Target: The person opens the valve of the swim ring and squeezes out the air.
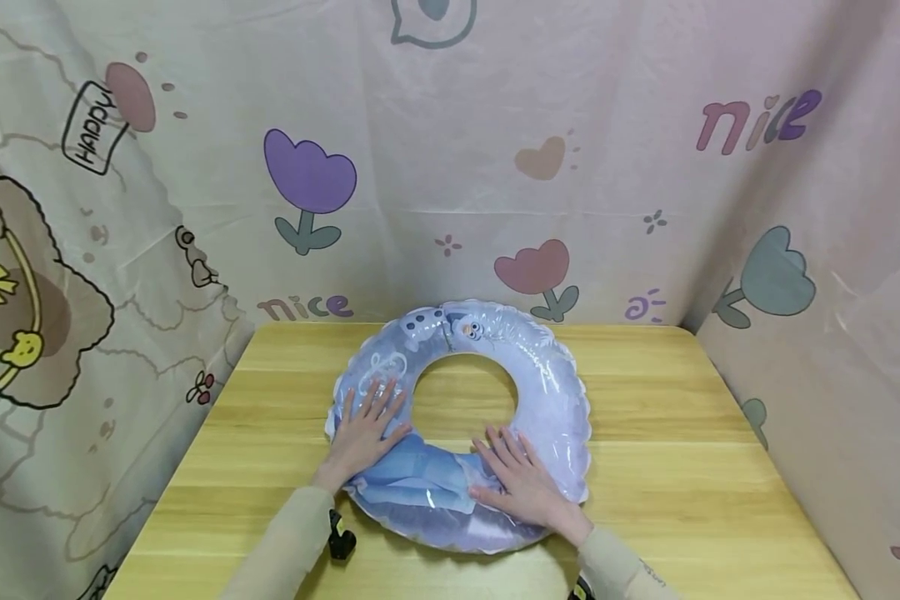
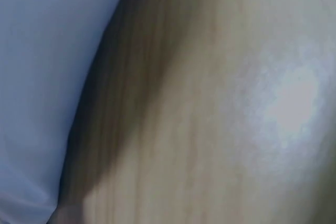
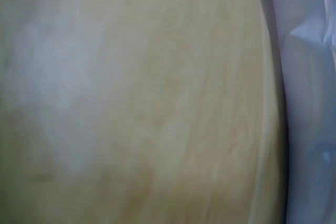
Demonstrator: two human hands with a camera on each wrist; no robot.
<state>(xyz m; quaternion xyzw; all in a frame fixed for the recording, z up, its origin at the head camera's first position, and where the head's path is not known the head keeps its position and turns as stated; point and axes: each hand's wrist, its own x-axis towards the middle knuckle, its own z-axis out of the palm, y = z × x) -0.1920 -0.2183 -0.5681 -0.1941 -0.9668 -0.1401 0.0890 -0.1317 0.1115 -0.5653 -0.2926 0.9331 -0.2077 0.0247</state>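
Our left hand (image 1: 366, 435) and right hand (image 1: 527, 485) rest, fingers spread and gripping nothing, on the left and near-right parts of the ring (image 1: 558, 400), which lies on the table (image 1: 667, 442). We seem to be pressing or steadying it; the next move probably calls for even pressure from both palms.

Room right of swim ring (image 1: 551, 400); curtain (image 1: 435, 167) blocks behind.
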